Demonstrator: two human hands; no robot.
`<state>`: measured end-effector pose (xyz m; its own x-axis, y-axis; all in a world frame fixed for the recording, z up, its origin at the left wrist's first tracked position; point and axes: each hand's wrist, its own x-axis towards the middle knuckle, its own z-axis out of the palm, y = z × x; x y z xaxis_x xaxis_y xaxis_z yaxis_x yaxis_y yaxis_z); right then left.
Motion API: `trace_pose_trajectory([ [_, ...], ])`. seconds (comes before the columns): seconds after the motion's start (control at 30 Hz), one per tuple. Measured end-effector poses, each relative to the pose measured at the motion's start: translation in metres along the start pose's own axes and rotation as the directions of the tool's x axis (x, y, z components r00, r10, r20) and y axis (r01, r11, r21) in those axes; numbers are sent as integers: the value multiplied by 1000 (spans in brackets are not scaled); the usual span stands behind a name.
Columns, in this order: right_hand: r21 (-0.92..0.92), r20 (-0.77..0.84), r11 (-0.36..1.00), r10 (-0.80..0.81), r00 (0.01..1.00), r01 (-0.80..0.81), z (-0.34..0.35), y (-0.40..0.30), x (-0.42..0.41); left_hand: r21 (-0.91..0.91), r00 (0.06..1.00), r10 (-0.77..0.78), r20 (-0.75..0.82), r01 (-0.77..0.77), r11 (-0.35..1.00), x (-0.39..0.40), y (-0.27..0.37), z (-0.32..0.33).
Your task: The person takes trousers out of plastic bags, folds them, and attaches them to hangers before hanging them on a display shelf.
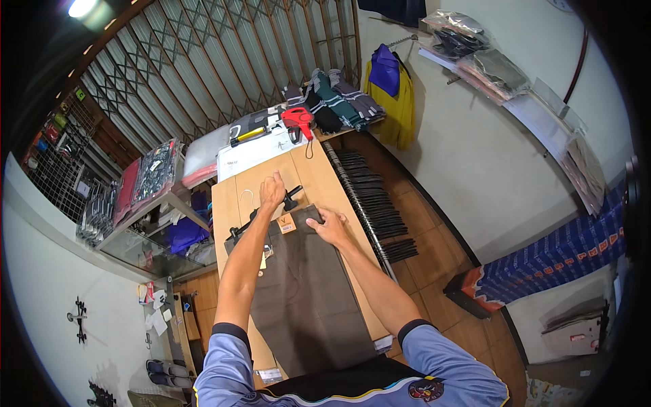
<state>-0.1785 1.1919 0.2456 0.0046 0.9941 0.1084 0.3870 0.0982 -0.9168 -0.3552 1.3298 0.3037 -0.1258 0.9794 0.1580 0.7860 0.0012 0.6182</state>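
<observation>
Dark brown trousers (310, 295) lie lengthwise on the wooden table before me, waist end away from me. An orange-brown tag (287, 223) with writing sits at the waistband, and smaller tags (263, 259) hang at the left edge. My left hand (273, 190) is closed around the middle of a black clip hanger (292, 197), whose bar runs slantwise beyond the waistband. The hanger's pale hook (247, 194) points away from me. At the waistband's right corner my right hand (329, 227) grips the trousers, thumb on top and fingers partly hidden.
The wooden table (264, 178) carries a red tagging tool (299, 122), white paper (254, 152) and a yellow-handled tool (249, 136) at its far end. On the right, a metal rail (363, 216) bears many black hangers (376, 203). Packed garments (157, 168) lie on the left glass cabinet (152, 249).
</observation>
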Motion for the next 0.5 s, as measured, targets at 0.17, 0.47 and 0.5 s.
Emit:
trace_pose_trajectory([
  [0.17,35,-23,999,-26,999,27,1,-4,-2,20,997,40,-67,-39,999,-11,1,2],
  [0.47,-72,-17,997,28,999,-30,-2,4,1,68,999,45,-17,-44,997,-46,22,18],
  [0.5,-70,-10,997,25,1000,-26,-1,1,0,72,999,40,-22,-38,997,-48,18,17],
])
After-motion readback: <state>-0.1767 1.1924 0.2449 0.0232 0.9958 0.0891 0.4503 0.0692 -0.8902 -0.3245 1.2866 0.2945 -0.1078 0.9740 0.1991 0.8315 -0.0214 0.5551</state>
